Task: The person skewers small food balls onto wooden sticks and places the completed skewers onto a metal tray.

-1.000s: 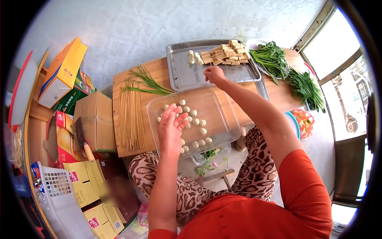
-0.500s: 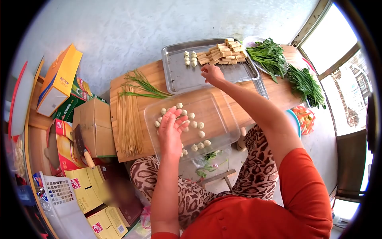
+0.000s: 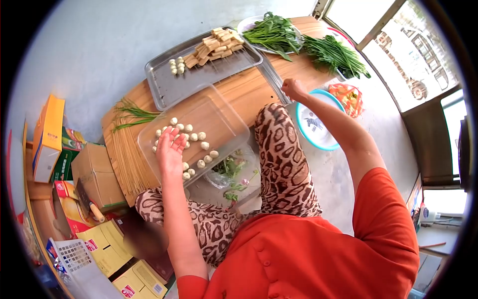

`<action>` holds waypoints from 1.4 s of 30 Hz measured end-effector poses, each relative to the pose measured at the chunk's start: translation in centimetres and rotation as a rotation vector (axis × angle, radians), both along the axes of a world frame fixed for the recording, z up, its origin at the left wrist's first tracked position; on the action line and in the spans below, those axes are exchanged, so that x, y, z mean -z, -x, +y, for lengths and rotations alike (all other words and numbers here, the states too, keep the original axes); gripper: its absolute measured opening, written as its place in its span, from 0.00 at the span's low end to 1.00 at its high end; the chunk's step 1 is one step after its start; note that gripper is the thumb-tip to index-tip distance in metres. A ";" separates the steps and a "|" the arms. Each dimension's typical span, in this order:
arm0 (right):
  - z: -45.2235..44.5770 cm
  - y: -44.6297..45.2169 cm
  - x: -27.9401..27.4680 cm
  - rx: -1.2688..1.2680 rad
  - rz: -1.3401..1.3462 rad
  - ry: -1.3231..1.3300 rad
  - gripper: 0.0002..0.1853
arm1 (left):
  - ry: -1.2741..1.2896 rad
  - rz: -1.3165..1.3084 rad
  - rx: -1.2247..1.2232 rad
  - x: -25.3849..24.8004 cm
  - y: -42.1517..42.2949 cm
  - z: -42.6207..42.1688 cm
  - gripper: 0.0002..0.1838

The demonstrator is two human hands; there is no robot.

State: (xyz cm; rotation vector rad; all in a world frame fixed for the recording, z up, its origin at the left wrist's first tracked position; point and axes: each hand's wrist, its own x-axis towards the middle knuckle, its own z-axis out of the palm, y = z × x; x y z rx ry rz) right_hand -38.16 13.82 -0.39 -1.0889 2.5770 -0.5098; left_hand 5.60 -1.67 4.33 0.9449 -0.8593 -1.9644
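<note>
My left hand (image 3: pixel 171 153) is over the left part of a clear plastic tub (image 3: pixel 219 107), palm partly up and fingers loosely apart, with nothing visible in it. Several small round whitish balls (image 3: pixel 204 145) lie in the tub around the fingers. My right hand (image 3: pixel 295 89) is closed near the front edge of the wooden table (image 3: pixel 244 94), between a narrow grey strip of thin lengths (image 3: pixel 275 79) and a blue-rimmed basin (image 3: pixel 301 122). What its fingers hold, if anything, is hidden. On the metal tray (image 3: pixel 172 92) sit short rows of balls (image 3: pixel 177 66) and stacked tan rolls (image 3: pixel 214 47).
Thin wooden sticks (image 3: pixel 130 164) and green stalks (image 3: pixel 133 117) lie at the table's left. Leafy greens (image 3: pixel 274 32) on a plate and another green bunch (image 3: pixel 336 55) are at the right. A knife (image 3: pixel 92 202) stands by cardboard boxes (image 3: pixel 97 172) at left.
My view has turned to the right. My right hand has left the metal tray and moved right, to the table's front edge by the basin. My left hand stays over the tub.
</note>
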 end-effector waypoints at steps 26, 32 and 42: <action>3.4 0.7 3.2 0.113 -0.024 -0.016 0.11 | -0.013 -0.095 0.046 1.4 -2.8 -0.9 0.16; 2.4 -1.4 3.0 0.089 0.162 -0.163 0.13 | -0.003 -0.143 0.041 1.8 -3.1 -0.6 0.15; 3.3 0.1 3.0 0.128 -0.127 -0.029 0.14 | 0.039 -0.214 0.052 1.7 -2.3 -0.3 0.15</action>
